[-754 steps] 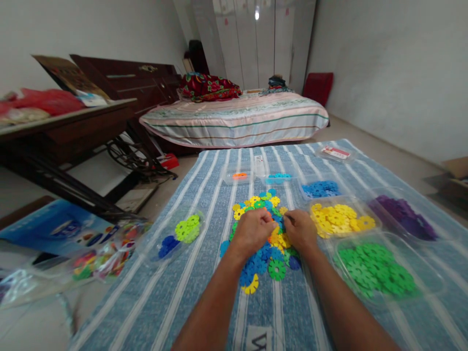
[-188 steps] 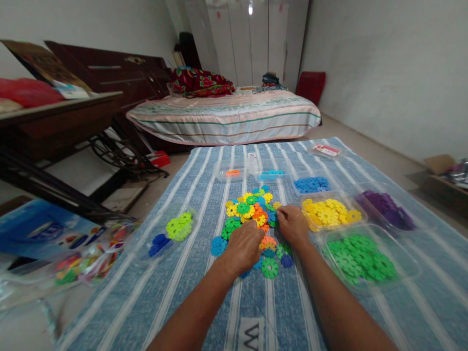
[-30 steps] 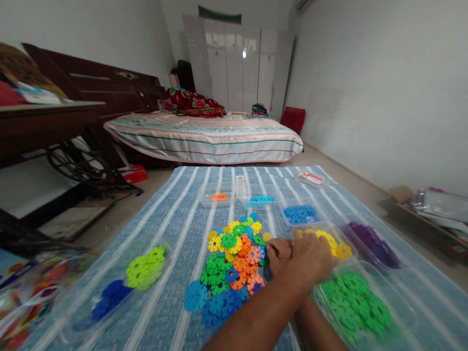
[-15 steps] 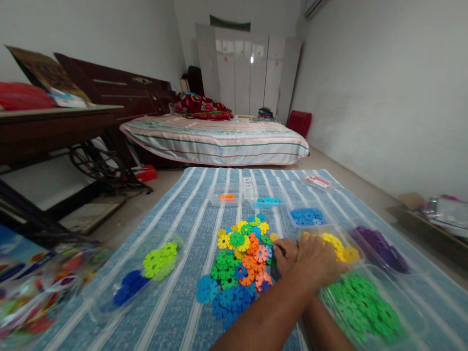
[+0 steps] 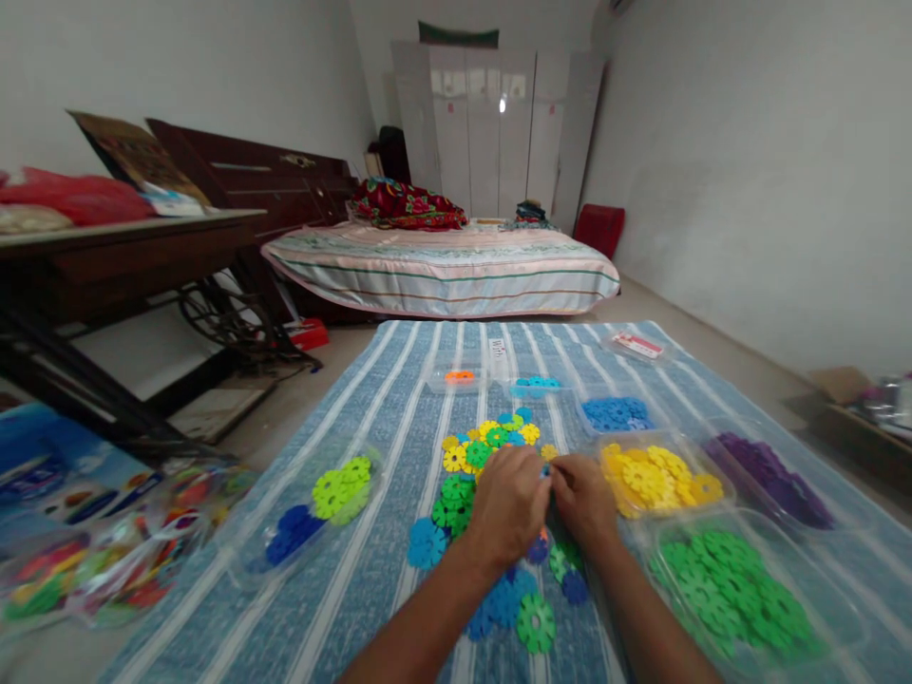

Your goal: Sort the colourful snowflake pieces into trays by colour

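Observation:
Over the pile of mixed flower-shaped plastic discs, my left hand is closed, its fingertips pinched at a small blue disc that is mostly hidden. My right hand faces it from the right, fingers curled together almost touching the left fingertips; what it grips, if anything, is covered. Just right of that hand stands a clear box of yellow discs. Below the hands lie blue discs and a green disc. My forearms hide part of the pile.
Clear boxes hold green discs, purple discs, blue discs, light blue discs and orange discs. At left, another box has lime discs and dark blue discs. A bed stands beyond the striped cloth.
My left hand has moved left from the yellow discs' box to the pile, so my arms no longer cross. My right hand now shows beside it. The view has shifted slightly.

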The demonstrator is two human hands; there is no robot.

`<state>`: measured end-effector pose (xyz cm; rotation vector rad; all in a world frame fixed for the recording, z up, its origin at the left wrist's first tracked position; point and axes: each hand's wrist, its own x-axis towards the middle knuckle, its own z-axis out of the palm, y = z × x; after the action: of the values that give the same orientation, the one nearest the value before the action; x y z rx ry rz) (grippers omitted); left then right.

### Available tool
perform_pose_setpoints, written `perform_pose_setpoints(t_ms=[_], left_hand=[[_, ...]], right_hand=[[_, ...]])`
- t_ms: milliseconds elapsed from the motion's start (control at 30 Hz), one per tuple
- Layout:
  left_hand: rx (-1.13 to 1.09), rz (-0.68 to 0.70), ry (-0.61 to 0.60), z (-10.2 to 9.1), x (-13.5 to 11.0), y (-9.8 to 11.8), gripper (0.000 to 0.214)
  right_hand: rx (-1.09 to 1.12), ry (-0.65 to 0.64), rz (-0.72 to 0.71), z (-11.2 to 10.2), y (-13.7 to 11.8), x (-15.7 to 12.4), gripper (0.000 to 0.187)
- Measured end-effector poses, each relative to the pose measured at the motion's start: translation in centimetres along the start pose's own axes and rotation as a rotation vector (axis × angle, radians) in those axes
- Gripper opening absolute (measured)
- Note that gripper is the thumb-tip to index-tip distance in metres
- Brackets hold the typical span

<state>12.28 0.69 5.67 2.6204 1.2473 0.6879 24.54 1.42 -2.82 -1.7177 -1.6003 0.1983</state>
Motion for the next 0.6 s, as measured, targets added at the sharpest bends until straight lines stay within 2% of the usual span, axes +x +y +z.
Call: perform_pose_setpoints(t_ms=[100,233,433,600], left_hand=[[0.081,-0.138,0.075,-1.3,-2.2,-3.7,0.018],[0.128,-0.216,0.125,-1.7,-3.9,-6.6,0.017],[0.128,-0.215,0.227,0.2,-4.7,-8.8,0.024],[0.106,-0.248,0.22,0.4,-4.9,-9.2,0.026]], right_hand=[[0.014,-0.05,0.015,-0.5,-0.2,0.3,0.026],[0.004,-0.07,0.037,-0.6,-0.1,0.4,0.027],[-0.007,-0.066,0.012,-0.4,0.2,0.2,0.027],[-0.027,-0.065,0.014,-0.5,0.2,0.0,0.027]])
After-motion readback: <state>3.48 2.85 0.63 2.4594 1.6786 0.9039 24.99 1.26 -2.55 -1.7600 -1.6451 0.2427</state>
